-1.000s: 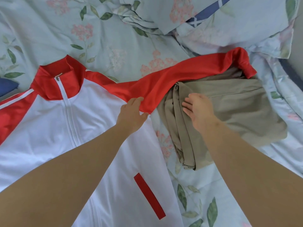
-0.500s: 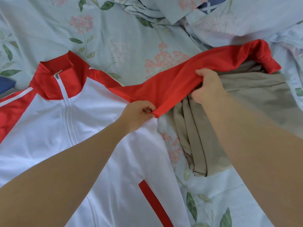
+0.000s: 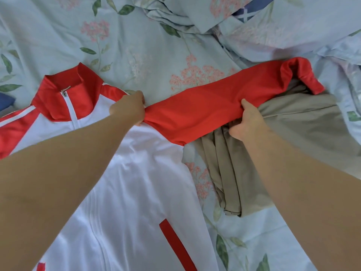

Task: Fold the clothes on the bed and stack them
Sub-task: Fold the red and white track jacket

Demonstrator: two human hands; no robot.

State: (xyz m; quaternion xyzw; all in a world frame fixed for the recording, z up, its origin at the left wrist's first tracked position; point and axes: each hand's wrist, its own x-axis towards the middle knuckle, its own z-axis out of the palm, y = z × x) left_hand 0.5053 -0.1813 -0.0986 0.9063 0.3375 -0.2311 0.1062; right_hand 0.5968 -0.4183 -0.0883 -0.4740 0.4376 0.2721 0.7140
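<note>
A white zip-up jacket (image 3: 140,184) with a red collar and red sleeves lies face up on the bed. Its red right-side sleeve (image 3: 214,106) stretches out to the right, its cuff end resting over a beige garment (image 3: 293,137). My left hand (image 3: 129,109) grips the jacket at the shoulder where the sleeve begins. My right hand (image 3: 247,122) grips the lower edge of the sleeve about midway, thumb on top, above the beige cloth.
The bed sheet (image 3: 136,45) is pale blue with a flower and leaf print. A crumpled duvet (image 3: 273,26) of the same print is piled at the top right. A dark blue item (image 3: 5,101) peeks in at the left edge.
My left hand slid up from the armpit seam to the shoulder. My right hand moved from the beige garment onto the sleeve and gripped it; the sleeve now lies straighter.
</note>
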